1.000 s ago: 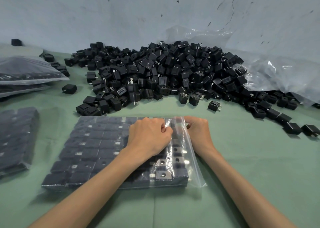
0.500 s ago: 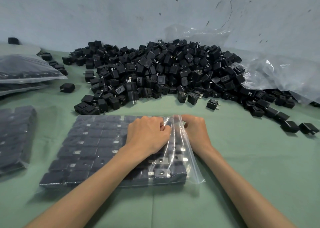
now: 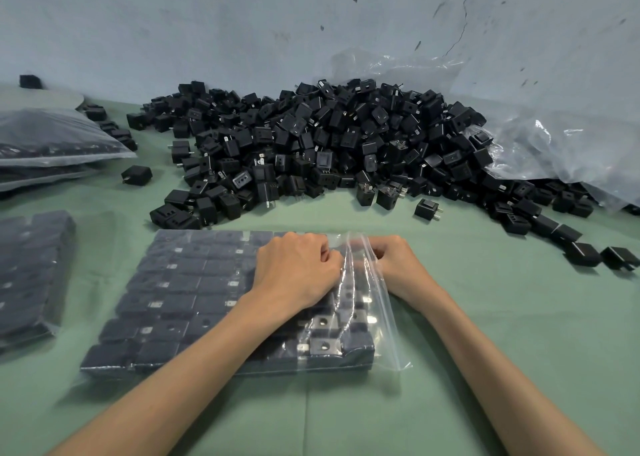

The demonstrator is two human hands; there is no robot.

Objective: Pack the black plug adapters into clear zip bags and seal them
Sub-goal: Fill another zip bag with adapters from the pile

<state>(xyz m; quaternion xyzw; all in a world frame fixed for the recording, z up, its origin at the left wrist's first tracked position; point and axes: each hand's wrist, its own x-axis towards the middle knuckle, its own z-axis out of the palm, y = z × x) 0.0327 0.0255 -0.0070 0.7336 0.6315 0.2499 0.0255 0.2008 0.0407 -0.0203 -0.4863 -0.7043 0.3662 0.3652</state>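
A clear zip bag (image 3: 194,300) filled with rows of black plug adapters lies flat on the green tabletop (image 3: 502,369), near the middle of its near edge, with its mouth turned to the right. Both hands are at the far end of that mouth. The left hand (image 3: 294,275) rests on the packed adapters, its fingers curled and pinching the loose plastic lip (image 3: 367,303). The right hand (image 3: 398,268), also curled, pinches the same lip from the other side, its fingertips partly veiled by the film.

Compared with a second ago, neither hand has moved along the lip, and the bag lies where it did. The lip nearer the person still stands open and crumpled.

The heap of loose adapters (image 3: 329,144) lies along the tabletop's far edge. More filled bags (image 3: 31,275) lie at the left edge.
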